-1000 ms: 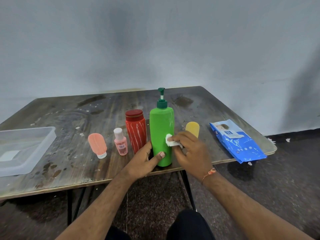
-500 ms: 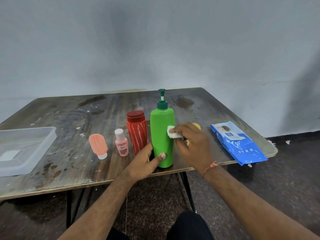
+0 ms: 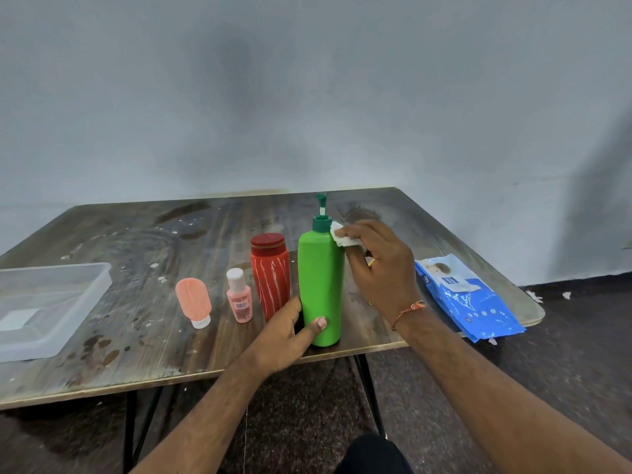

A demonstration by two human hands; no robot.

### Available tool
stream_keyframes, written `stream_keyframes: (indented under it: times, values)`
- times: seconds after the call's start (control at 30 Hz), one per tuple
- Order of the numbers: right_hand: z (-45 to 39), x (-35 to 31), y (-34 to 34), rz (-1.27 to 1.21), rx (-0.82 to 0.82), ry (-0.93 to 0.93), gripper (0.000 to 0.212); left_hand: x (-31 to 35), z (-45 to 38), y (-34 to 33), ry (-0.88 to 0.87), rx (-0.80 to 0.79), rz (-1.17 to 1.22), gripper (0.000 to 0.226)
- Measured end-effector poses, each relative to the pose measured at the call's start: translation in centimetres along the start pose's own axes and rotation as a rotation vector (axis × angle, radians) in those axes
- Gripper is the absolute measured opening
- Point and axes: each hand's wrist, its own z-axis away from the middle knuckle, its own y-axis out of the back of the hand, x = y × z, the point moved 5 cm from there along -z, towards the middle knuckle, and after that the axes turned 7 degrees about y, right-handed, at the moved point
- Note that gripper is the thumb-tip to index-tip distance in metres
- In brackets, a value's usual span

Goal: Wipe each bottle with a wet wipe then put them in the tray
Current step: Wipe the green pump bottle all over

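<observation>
A tall green pump bottle (image 3: 319, 282) stands upright near the table's front edge. My left hand (image 3: 285, 333) grips its base, thumb across the front. My right hand (image 3: 379, 268) pinches a folded white wet wipe (image 3: 340, 234) against the bottle's right shoulder, just below the dark green pump collar. Left of it stand a red bottle with white streaks (image 3: 270, 273), a small pink bottle with a white cap (image 3: 239, 297) and a salmon tube (image 3: 193, 301) standing on its white cap. My right hand hides most of a yellow bottle behind it. The clear plastic tray (image 3: 85, 302) lies at the far left.
A blue wet-wipe pack (image 3: 465, 297) lies at the table's right edge, overhanging it slightly. The wooden table (image 3: 154, 350) is stained and stands against a grey wall. Dark floor lies below and to the right.
My right hand has slid the wipe up the green bottle's right side, from mid-height to the shoulder. The left hand has kept its grip on the base.
</observation>
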Motion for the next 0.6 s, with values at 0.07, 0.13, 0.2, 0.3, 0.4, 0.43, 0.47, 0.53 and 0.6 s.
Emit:
stream_keyframes:
  times: [0.07,0.13,0.2,0.3,0.4,0.43,0.47,0.53,0.6]
  values:
    - [0.6,-0.3,0.1,0.007,0.019,0.007,0.028,-0.1,0.0,0.0,-0.012,0.004,-0.012,0.055]
    - [2.2,-0.5,0.0,0.006,0.009,0.012,0.025,-0.1,0.0,0.0,-0.018,0.016,-0.012,0.055]
    - [4.6,-0.4,-0.7,0.016,-0.062,0.018,0.023,-0.1,-0.1,0.1,-0.016,0.028,-0.005,0.053]
    - [8.3,-0.1,-1.4,0.03,-0.194,0.025,0.024,-0.2,-0.2,0.0,-0.005,0.027,0.002,0.05]
    - [9.2,0.0,-1.1,0.033,-0.234,0.036,0.025,-0.1,-0.2,0.0,-0.019,0.046,-0.011,0.05]
    - [8.8,0.0,-1.0,0.026,-0.221,0.038,0.024,0.0,-0.1,0.0,-0.022,0.053,-0.019,0.049]
    - [8.2,-0.2,-0.9,0.015,-0.198,0.041,0.022,0.1,-0.1,0.0,-0.023,0.058,-0.022,0.048]
    - [6.1,-0.5,-0.7,0.01,-0.135,0.058,0.018,0.3,0.1,0.1,-0.021,0.066,-0.024,0.047]
    - [3.6,-1.0,-0.4,0.033,-0.076,0.081,0.017,0.5,0.3,0.1,-0.024,0.069,-0.027,0.05]
